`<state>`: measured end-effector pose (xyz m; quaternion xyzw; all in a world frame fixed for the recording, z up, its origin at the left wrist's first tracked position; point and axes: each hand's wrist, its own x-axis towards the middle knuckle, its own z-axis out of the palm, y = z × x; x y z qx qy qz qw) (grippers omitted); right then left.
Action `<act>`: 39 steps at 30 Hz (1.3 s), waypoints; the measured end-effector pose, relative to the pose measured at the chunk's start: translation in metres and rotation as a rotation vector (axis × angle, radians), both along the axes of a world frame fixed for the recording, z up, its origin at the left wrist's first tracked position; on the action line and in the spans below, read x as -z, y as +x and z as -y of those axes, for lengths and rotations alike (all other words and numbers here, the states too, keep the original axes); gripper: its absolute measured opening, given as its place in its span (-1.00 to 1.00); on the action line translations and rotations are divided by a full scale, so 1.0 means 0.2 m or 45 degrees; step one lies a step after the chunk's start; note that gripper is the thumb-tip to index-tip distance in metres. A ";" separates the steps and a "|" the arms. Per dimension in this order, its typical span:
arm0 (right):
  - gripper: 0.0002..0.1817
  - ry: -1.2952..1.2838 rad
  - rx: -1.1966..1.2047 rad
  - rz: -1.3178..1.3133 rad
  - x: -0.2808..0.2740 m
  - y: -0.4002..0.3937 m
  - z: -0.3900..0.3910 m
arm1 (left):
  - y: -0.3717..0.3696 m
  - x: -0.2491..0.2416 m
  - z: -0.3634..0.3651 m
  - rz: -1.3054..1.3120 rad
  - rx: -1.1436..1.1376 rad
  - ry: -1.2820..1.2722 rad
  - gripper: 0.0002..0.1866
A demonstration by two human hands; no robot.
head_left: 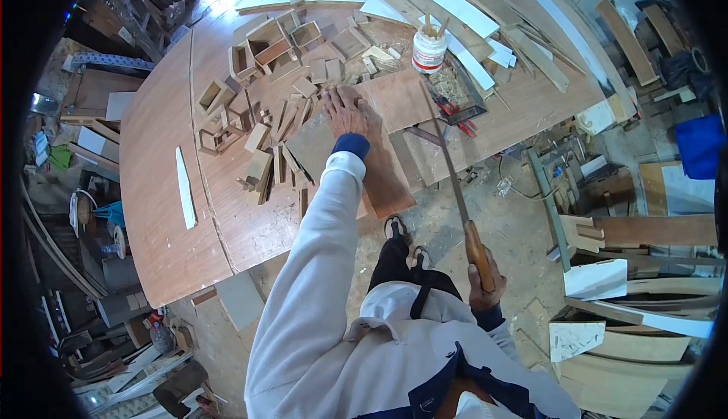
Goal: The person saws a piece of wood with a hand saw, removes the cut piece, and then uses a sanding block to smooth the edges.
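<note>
While left hand (349, 114) lies palm-down, right hand (487, 282) grips saw (456, 184).

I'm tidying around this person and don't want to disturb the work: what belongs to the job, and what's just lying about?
Seems part of the job:
saw, held in the right hand
long brown board, at the left hand
flat board near the saw's tip

Seems just lying about:
white tub
small wooden boxes
white strip

left arm (307, 237) stretched forward, left hand (347, 113) palm down and flattish; right hand (487, 281) farther back, right side, curled in grip.
</note>
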<state>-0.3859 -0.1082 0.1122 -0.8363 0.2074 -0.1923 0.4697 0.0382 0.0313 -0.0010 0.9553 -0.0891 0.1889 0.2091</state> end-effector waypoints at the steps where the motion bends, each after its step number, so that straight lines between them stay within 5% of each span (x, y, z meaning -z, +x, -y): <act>1: -0.54 0.006 0.046 0.025 0.02 -0.03 0.01 | 0.00 -0.01 -0.01 -0.120 0.010 -0.036 -0.27; 14: -0.53 0.069 0.113 -0.047 0.05 0.02 0.02 | 0.04 -0.21 -0.06 0.072 0.016 -0.230 -0.02; 20: -0.54 0.176 0.111 0.017 0.03 0.03 0.04 | 0.22 -0.24 -0.16 0.041 0.194 -0.519 -0.32; 22: -0.55 0.175 0.115 0.044 0.02 0.03 0.06 | 0.30 -0.29 -0.23 -0.613 0.402 -0.558 -0.58; 23: -0.55 0.171 0.120 0.062 0.02 0.02 0.07 | 0.33 -0.31 -0.24 -0.603 0.405 -0.551 -0.58; 26: -0.55 0.051 0.117 0.092 0.03 0.02 0.10 | 0.30 -0.50 -0.26 -0.390 0.515 -0.802 -0.78; 29: -0.56 0.067 0.094 0.117 0.06 0.00 0.12 | 0.10 -1.08 -0.25 -0.266 0.636 -0.588 -0.78; 31: -0.56 0.122 0.063 0.168 0.06 0.01 0.13 | 0.06 -1.27 -0.26 -0.155 0.882 -1.179 -0.81; 32: -0.56 0.169 0.038 0.208 0.07 0.01 0.13 | -0.02 -1.38 -0.25 -0.147 0.877 -1.170 -0.81; 35: -0.61 0.194 -0.001 0.250 0.05 0.00 0.14 | -0.31 -1.59 -0.20 0.614 0.678 -0.279 -0.81; 39: -0.56 0.128 -0.011 0.284 0.09 -0.04 0.17 | -0.40 -1.20 -0.21 0.801 0.900 -0.142 -0.79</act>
